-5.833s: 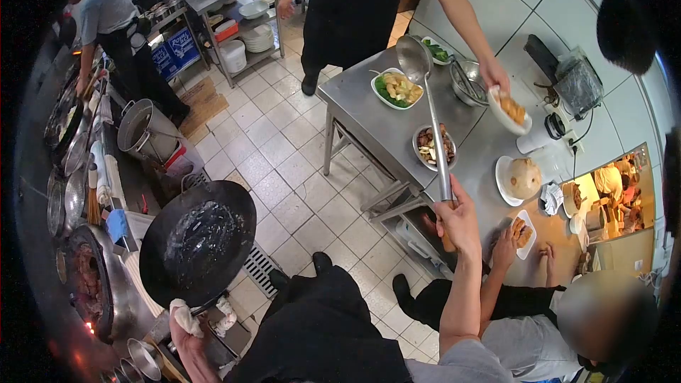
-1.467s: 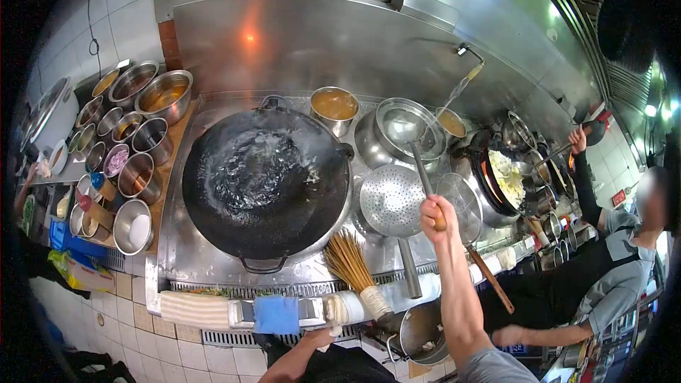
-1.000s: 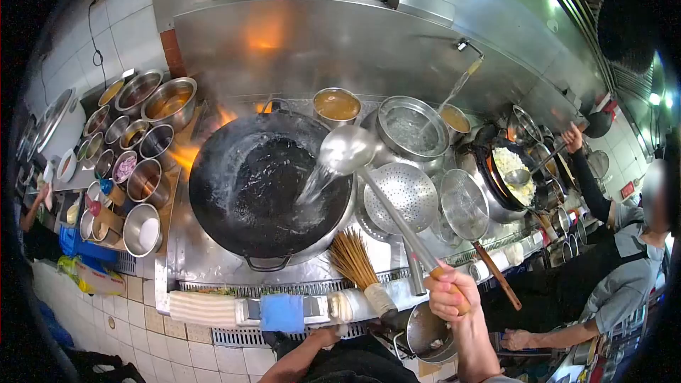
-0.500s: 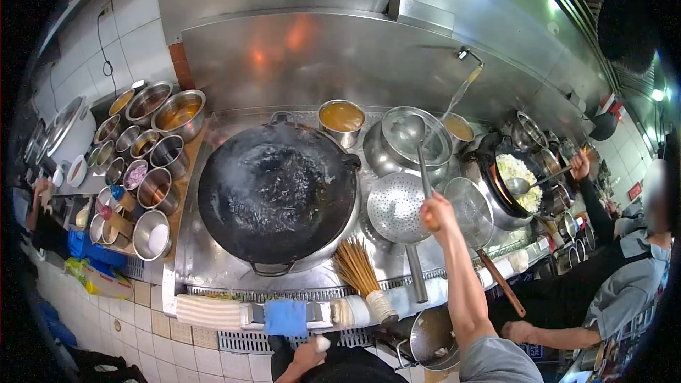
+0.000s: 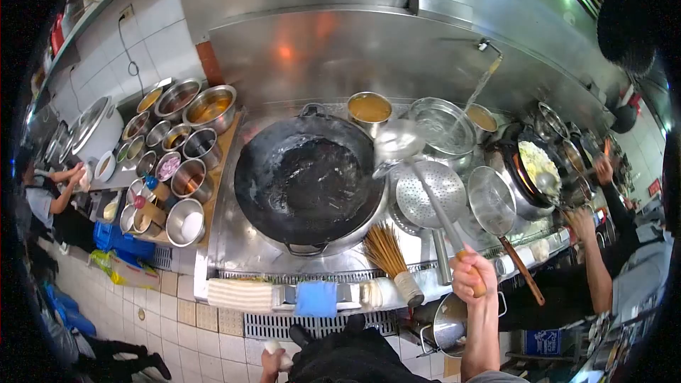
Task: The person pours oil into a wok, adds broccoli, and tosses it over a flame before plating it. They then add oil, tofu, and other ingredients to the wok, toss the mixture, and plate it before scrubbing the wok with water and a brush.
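My right hand [image 5: 474, 276] is closed round the wooden end of a long-handled ladle [image 5: 434, 202]. The ladle's bowl is motion-blurred and hangs between the wok's right rim and the water pot, with water seemingly spilling from it. Left of it, a large black wok [image 5: 308, 177] sits on the stove, wet inside and lightly steaming. Low in the view, beside my legs, my left hand [image 5: 271, 363] grips a white bundle that looks like a folded cloth [image 5: 284, 358]. A perforated strainer [image 5: 430, 195] lies below the ladle's handle.
A tap pours water into a steel pot [image 5: 441, 125]. A bamboo brush [image 5: 390, 259] and a mesh skimmer [image 5: 491, 201] lie to the right of the wok. Bowls of sauces and a squeeze bottle [image 5: 150, 214] stand left. At right, a co-worker's arm [image 5: 599, 269] is near a pot of pale food.
My right hand has moved down and towards me, and the ladle's bowl has swung left out of the water pot towards the wok. The view has shifted. Steam over the wok is thinner.
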`<state>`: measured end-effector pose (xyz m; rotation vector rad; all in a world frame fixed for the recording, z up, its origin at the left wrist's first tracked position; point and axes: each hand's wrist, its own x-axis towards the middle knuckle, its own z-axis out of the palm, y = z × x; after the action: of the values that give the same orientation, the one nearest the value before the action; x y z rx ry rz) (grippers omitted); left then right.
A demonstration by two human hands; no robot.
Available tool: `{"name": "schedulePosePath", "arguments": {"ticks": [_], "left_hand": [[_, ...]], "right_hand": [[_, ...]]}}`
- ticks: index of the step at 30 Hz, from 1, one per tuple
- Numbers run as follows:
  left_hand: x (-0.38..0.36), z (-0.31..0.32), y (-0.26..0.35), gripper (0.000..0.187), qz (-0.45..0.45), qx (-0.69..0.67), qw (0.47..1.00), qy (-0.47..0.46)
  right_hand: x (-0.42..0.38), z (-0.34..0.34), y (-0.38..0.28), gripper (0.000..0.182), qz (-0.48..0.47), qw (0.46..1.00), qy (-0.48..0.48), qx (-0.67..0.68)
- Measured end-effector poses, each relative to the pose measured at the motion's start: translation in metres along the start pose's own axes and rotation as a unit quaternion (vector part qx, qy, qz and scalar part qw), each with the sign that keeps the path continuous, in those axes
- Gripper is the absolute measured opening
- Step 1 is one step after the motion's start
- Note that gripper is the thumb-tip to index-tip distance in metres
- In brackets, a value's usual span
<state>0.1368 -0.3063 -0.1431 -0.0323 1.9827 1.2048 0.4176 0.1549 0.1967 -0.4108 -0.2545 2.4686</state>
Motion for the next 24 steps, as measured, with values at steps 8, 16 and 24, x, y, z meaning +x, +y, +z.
{"name": "schedulePosePath", "arguments": {"ticks": [8, 16, 24], "left_hand": [[0.008, -0.082, -0.074, 0.026, 0.283, 0.357, 0.890, -0.013], [-0.006, -0.074, -0.050, 0.028, 0.262, 0.339, 0.903, 0.017], [-0.050, -0.094, -0.083, 0.029, 0.199, 0.337, 0.920, 0.016]], "right_hand": [[0.080, -0.025, -0.029, 0.043, -0.151, 0.821, 0.170, -0.524], [0.180, -0.072, -0.092, 0.009, -0.095, 0.956, 0.153, -0.231], [0.074, -0.026, 0.006, 0.015, -0.058, 0.996, -0.021, 0.066]]}}
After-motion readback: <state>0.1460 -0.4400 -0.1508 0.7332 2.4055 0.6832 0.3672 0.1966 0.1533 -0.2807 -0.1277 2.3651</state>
